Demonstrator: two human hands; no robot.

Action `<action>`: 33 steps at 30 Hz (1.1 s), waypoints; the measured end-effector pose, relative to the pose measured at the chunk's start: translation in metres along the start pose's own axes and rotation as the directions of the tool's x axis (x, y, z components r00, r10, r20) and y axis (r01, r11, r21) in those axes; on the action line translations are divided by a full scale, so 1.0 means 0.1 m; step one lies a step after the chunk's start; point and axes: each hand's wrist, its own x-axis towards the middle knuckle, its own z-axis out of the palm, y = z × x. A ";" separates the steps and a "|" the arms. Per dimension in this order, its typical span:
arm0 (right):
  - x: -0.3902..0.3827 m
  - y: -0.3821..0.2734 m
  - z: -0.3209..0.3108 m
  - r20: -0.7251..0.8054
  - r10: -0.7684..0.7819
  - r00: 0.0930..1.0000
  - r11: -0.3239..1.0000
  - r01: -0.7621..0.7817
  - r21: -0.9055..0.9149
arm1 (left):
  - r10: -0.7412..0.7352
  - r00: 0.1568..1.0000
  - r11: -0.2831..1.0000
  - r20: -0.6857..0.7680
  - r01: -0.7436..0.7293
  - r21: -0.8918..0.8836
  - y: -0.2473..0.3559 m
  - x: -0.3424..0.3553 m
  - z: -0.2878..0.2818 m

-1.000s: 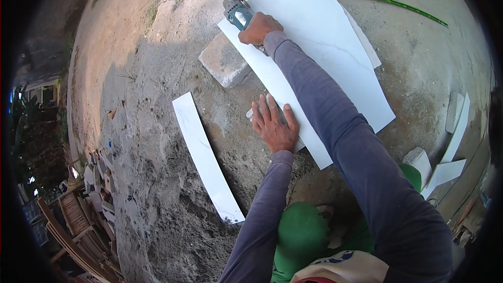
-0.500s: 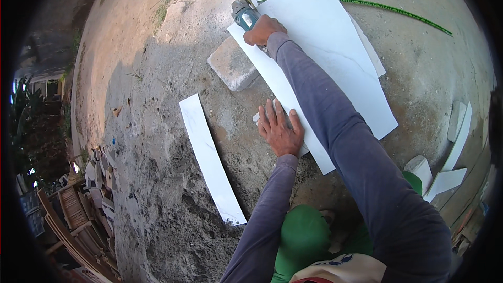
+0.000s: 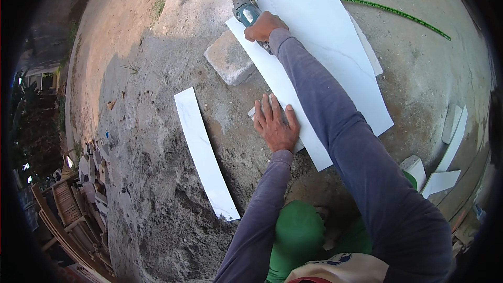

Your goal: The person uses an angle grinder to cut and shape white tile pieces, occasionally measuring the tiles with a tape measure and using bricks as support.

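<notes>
My right hand (image 3: 266, 27) is closed around a teal angle grinder (image 3: 247, 12) at the far end of a large white tile (image 3: 319, 31). The grinder's disc stands upright, just beyond that end. My right forearm lies across the tile and hides part of it. Lower down, my left hand (image 3: 277, 128) is open and palm down at the tile's left edge, fingers spread over a pale piece that is mostly covered. A rough pale block (image 3: 229, 58) sits under the tile's far left edge.
A narrow white tile strip (image 3: 205, 149) lies on the ground to the left. Beyond the tile stretches a green measuring tape (image 3: 398, 11). Tile offcuts (image 3: 443, 181) and a block (image 3: 414, 170) lie at the right. Wooden frames (image 3: 68, 212) and stacked pieces stand at the lower left.
The whole view has shifted slightly, so ground objects appear a little further left and higher. Both hands keep nearly the same places on the tile and grinder.
</notes>
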 end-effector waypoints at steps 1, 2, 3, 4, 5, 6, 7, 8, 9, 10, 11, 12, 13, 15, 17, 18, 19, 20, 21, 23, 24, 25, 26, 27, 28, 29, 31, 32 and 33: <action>0.01 0.02 -0.01 0.001 0.003 1.000 1.000 -0.003 -0.004 | 0.003 1.000 1.000 -0.003 -0.003 -0.006 0.01 0.00 0.00; 0.02 0.03 -0.01 0.000 0.004 1.000 1.000 -0.004 -0.008 | 0.001 1.000 1.000 0.001 -0.001 -0.009 0.03 0.00 0.01; 0.01 0.03 0.00 0.003 0.000 1.000 1.000 0.000 -0.010 | 0.000 1.000 1.000 0.002 0.000 -0.005 0.02 0.00 0.00; -0.01 0.02 0.00 0.008 -0.001 1.000 1.000 0.001 -0.012 | -0.002 1.000 1.000 0.003 0.002 -0.002 0.02 0.00 0.00; -0.02 0.02 0.01 0.002 -0.010 1.000 1.000 0.010 -0.006 | -0.007 1.000 1.000 0.005 0.007 0.000 0.01 0.01 -0.01; -0.04 0.03 0.02 -0.005 -0.016 1.000 1.000 0.016 -0.002 | -0.004 1.000 1.000 0.000 0.004 0.005 0.00 0.01 0.00; -0.06 0.04 0.03 -0.001 -0.014 1.000 1.000 0.014 -0.005 | 0.000 1.000 1.000 -0.005 0.001 0.011 -0.01 0.01 0.00; -0.08 0.05 0.04 -0.007 -0.015 1.000 1.000 0.015 -0.002 | -0.005 1.000 1.000 -0.002 0.005 0.010 -0.02 0.00 0.00; -0.09 0.06 0.04 -0.017 -0.016 1.000 1.000 0.016 0.000 | -0.003 1.000 1.000 -0.004 0.003 0.009 -0.01 0.00 0.01; -0.10 0.07 0.03 -0.016 -0.015 1.000 1.000 0.015 -0.002 | -0.002 1.000 1.000 -0.007 0.002 0.007 0.00 0.00 0.01; -0.10 0.08 0.03 -0.020 -0.012 1.000 1.000 0.012 -0.002 | -0.004 1.000 1.000 -0.005 0.004 0.005 0.00 0.01 0.01; -0.11 0.08 0.04 -0.022 -0.011 1.000 1.000 0.011 0.000 | -0.003 1.000 1.000 -0.004 0.004 0.013 0.00 0.01 0.01; -0.11 0.08 0.04 -0.019 -0.011 1.000 1.000 0.011 -0.001 | -0.003 1.000 1.000 -0.002 0.003 0.022 0.00 0.00 0.00; -0.12 0.09 0.04 -0.021 -0.013 1.000 1.000 0.013 0.001 | -0.006 1.000 1.000 0.000 0.006 0.021 0.00 0.00 0.01; -0.13 0.12 0.06 -0.025 -0.013 1.000 1.000 0.014 0.002 | -0.008 1.000 1.000 0.004 0.008 0.017 0.00 0.00 0.02; -0.14 0.11 0.06 -0.031 -0.018 0.999 1.000 0.018 0.008 | -0.003 1.000 1.000 0.004 0.003 0.019 -0.01 0.00 0.02; -0.15 0.10 0.06 -0.029 -0.018 0.999 1.000 0.018 0.007 | 0.002 1.000 1.000 0.005 -0.003 0.022 -0.02 0.00 0.02; -0.16 0.10 0.05 -0.022 -0.013 1.000 1.000 0.013 0.005 | 0.000 1.000 1.000 0.006 0.000 0.022 -0.03 0.00 0.03; -0.16 0.11 0.05 -0.015 -0.008 1.000 1.000 0.008 0.002 | 0.005 1.000 1.000 0.001 -0.005 0.023 -0.02 0.00 0.03; -0.17 0.12 0.06 -0.013 -0.004 1.000 1.000 0.004 0.000 | 0.006 1.000 1.000 -0.003 -0.006 0.023 -0.02 -0.01 0.03; -0.17 0.13 0.06 -0.016 0.000 1.000 1.000 0.000 -0.001 | 0.006 1.000 1.000 0.001 -0.006 0.027 -0.03 -0.01 0.03; -0.18 0.14 0.06 -0.015 0.000 1.000 1.000 0.000 -0.004 | 0.006 1.000 0.999 0.004 -0.006 0.031 -0.03 0.00 0.04; -0.18 0.14 0.07 -0.015 -0.001 1.000 1.000 0.001 -0.008 | 0.004 1.000 1.000 0.005 -0.004 0.029 -0.03 0.00 0.04; -0.19 0.15 0.07 -0.014 -0.002 1.000 1.000 0.002 -0.012 | 0.003 1.000 1.000 0.002 -0.003 0.027 -0.03 0.00 0.03; -0.19 0.16 0.07 -0.012 -0.002 1.000 1.000 0.002 -0.013 | 0.003 1.000 1.000 0.000 -0.003 0.025 -0.02 0.00 0.03; -0.20 0.16 0.07 -0.012 -0.002 1.000 1.000 0.002 -0.010 | 0.001 1.000 1.000 0.001 -0.001 0.025 -0.02 0.00 0.02; -0.20 0.19 0.08 -0.011 0.000 1.000 1.000 0.000 -0.009 | 0.002 1.000 1.000 0.000 -0.002 0.020 -0.02 0.00 0.03; -0.20 0.21 0.08 0.001 0.004 1.000 1.000 -0.004 -0.012 | 0.000 1.000 1.000 0.003 0.000 0.019 -0.02 -0.01 0.03; -0.20 0.21 0.08 0.014 0.006 1.000 1.000 -0.005 -0.012 | 0.004 1.000 1.000 -0.001 -0.004 0.022 -0.03 -0.01 0.03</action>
